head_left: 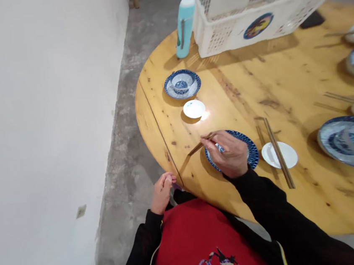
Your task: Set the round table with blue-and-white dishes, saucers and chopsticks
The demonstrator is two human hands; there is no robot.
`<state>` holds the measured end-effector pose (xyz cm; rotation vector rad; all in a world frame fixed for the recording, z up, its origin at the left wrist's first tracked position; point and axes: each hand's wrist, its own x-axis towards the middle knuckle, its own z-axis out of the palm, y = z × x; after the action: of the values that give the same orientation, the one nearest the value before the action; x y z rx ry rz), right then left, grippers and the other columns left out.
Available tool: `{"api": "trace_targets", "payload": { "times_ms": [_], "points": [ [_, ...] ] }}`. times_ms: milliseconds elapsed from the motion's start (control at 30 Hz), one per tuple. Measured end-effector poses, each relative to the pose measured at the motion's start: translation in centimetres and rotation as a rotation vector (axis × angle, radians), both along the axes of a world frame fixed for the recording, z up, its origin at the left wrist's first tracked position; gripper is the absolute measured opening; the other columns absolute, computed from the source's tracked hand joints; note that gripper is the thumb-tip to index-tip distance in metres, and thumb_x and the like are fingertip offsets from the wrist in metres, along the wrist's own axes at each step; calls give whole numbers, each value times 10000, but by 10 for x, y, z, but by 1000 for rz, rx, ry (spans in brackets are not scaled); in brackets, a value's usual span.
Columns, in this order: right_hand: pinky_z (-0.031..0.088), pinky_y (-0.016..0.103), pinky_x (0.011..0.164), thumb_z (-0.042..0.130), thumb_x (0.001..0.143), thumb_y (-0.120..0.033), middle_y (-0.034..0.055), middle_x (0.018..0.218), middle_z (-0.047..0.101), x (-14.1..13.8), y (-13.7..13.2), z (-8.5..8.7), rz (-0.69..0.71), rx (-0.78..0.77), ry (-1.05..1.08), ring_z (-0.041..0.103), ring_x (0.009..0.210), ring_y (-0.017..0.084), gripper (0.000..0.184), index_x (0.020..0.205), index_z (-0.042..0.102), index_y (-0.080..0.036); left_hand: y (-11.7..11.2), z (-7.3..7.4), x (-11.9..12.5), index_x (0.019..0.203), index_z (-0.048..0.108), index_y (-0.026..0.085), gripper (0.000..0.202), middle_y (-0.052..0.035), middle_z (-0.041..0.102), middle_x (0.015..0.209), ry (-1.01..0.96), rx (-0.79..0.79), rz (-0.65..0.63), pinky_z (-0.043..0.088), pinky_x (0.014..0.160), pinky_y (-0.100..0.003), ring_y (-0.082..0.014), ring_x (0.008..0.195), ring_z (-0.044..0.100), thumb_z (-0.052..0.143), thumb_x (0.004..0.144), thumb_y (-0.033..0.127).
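Observation:
My right hand point(231, 154) is closed on a pair of brown chopsticks point(195, 149), which point left and down, a little above the wooden table. Beneath that hand lies a blue-and-white plate point(251, 143), its middle largely hidden by my fingers. My left hand point(163, 191) hangs by the table's left front edge with its fingers curled and pressed together; nothing shows in it. Ahead of the right hand is a small white dish point(194, 109). Another small white dish point(288, 153), with a pair of chopsticks point(274, 142) laid across it, sits to the right.
A clear bowl on a blue-patterned plate point(168, 87) stands farther back. Behind it are a turquoise bottle point(186, 22) and a big white plastic basket point(220, 39). More plates point(326, 142), dishes and chopsticks line the right side. The rounded wooden table point(223, 89) stands near a white wall point(41, 100).

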<state>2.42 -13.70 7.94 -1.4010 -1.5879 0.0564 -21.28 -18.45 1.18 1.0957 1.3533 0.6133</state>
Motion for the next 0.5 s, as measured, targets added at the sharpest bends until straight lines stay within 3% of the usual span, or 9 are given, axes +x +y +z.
{"api": "trace_targets", "payload": {
  "times_ms": [300, 500],
  "points": [
    [571, 313, 728, 575, 946, -116, 74, 829, 746, -2, 3, 5, -91, 9, 88, 719, 786, 187, 193, 809, 665, -219, 82, -1, 24, 1109, 664, 139, 539, -136, 734, 1051, -25, 28, -300, 537, 849, -360, -246, 982, 692, 508, 921, 620],
    [579, 336, 728, 610, 947, -257, 57, 824, 752, -5, 14, 13, -263, -113, 319, 716, 786, 207, 171, 844, 745, -232, 152, 3, 30, 1106, 684, 152, 513, -134, 711, 1116, -48, 166, -549, 485, 998, -386, -253, 1089, 651, 481, 949, 596]
  ]
}}
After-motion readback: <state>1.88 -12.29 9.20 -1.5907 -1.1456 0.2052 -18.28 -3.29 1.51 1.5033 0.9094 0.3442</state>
